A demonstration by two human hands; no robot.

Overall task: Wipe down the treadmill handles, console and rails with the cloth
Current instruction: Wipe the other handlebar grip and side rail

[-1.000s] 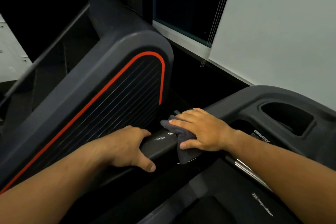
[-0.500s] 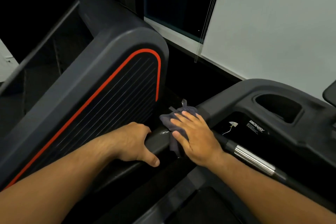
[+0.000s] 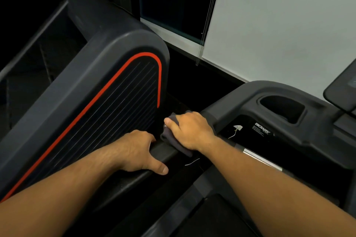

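A dark grey cloth (image 3: 173, 140) lies over the black treadmill handle (image 3: 163, 151) where it meets the console. My right hand (image 3: 189, 131) grips the cloth, fingers curled over it and round the handle. My left hand (image 3: 138, 150) grips the same handle just to the left, thumb pointing along its near side. The dark console (image 3: 269, 106) with a cup recess (image 3: 283, 107) and a "BIGWAY" label (image 3: 262, 130) spreads to the right. A chrome sensor bar (image 3: 262, 159) shows past my right forearm.
A neighbouring machine's dark side panel with an orange stripe (image 3: 107, 100) rises close on the left. Behind are a dark window, hanging blind cords (image 3: 204, 25) and a pale blind. The running belt (image 3: 221, 215) lies below, and a screen corner (image 3: 342, 90) sits at the right.
My right hand went from lying flat on the cloth to curling round it and the handle, sliding slightly toward the console. My left hand stayed on the handle.
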